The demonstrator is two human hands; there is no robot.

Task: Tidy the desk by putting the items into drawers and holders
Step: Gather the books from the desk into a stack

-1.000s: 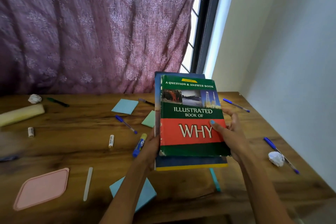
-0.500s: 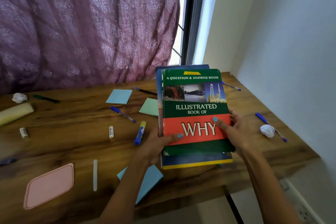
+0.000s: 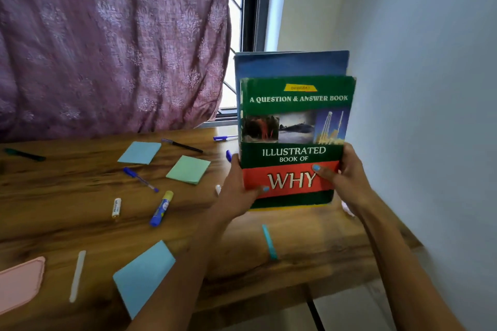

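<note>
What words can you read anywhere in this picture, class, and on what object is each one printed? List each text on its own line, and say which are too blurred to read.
"A QUESTION & ANSWER BOOK": top of the green book cover.
"ILLUSTRATED BOOK OF": the cover's dark green band.
"WHY": the cover's red band.
Yellow tag at the cover's top: too small to read.
Print on the white tube: too blurred.
Label on the blue glue stick: too blurred.

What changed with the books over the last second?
Both hands, left hand and right hand, tipped the green book and blue book from tilted back to nearly upright. Both still grip them. The pens and notes on the desk stayed put.
</note>
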